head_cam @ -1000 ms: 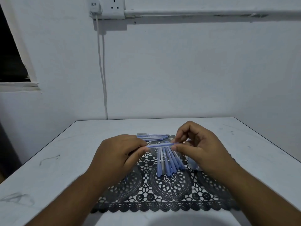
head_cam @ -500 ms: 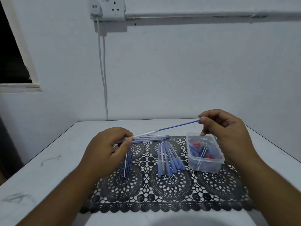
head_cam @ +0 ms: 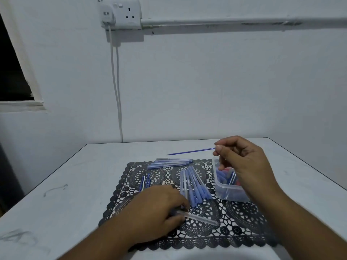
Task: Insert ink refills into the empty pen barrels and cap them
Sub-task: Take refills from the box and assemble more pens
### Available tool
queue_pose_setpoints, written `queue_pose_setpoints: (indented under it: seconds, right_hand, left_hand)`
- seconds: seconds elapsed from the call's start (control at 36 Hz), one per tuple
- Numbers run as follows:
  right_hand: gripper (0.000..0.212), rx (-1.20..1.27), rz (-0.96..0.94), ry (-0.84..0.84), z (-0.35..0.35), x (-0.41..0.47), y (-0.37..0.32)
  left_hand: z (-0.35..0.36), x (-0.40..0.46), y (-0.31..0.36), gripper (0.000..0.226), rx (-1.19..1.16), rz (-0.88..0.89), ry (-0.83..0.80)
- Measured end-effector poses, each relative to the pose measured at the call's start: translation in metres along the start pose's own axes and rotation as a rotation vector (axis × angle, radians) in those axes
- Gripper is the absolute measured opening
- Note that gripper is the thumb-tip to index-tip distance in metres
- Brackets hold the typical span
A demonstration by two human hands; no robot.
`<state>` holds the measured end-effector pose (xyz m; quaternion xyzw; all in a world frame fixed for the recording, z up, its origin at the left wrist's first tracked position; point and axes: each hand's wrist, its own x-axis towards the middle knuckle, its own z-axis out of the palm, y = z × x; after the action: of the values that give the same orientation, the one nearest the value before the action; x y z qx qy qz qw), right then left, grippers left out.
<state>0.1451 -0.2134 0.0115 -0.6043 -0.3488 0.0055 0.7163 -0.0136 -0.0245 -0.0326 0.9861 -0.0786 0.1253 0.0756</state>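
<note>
Table [head_cam: 56, 218] pale and scuffed, black lace mat [head_cam: 225, 239], white wall socket [head_cam: 122, 14]

The right hand [head_cam: 242, 162] covers the far corner of the clear container [head_cam: 228, 192], whose red and blue contents are too blurred to identify. The left hand [head_cam: 157, 211] hides one end of the clear barrel [head_cam: 200, 218] and the near ends of the loose refills [head_cam: 145, 182]. The end of the blue refill [head_cam: 191, 152] vanishes behind the right fingers [head_cam: 218, 149]. Both forearms and the surface [head_cam: 56, 209] run off the frame's lower edge; the window [head_cam: 11, 72] is cut at left.
</note>
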Motion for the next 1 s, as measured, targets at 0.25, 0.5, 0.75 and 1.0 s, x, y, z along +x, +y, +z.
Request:
queue_pose_setpoints:
  seconds: [0.25, 0.5, 0.75, 1.0]
  right_hand:
    - [0.004, 0.001, 0.008, -0.045, 0.003, -0.002, 0.002]
    - [0.004, -0.055, -0.022, -0.063, 0.007, -0.006, 0.003]
    - [0.006, -0.07, -0.019, -0.148, 0.023, -0.021, 0.006]
    - [0.011, -0.035, -0.059, -0.185, 0.031, -0.028, 0.001]
  left_hand:
    - [0.006, -0.004, 0.005, 0.031, 0.099, -0.027, 0.038]
    - [-0.008, -0.002, 0.02, 0.023, 0.163, -0.021, 0.245]
    - [-0.023, -0.001, 0.004, 0.026, 0.265, -0.122, 0.672]
    - [-0.028, -0.001, -0.006, 0.007, 0.277, -0.039, 0.707]
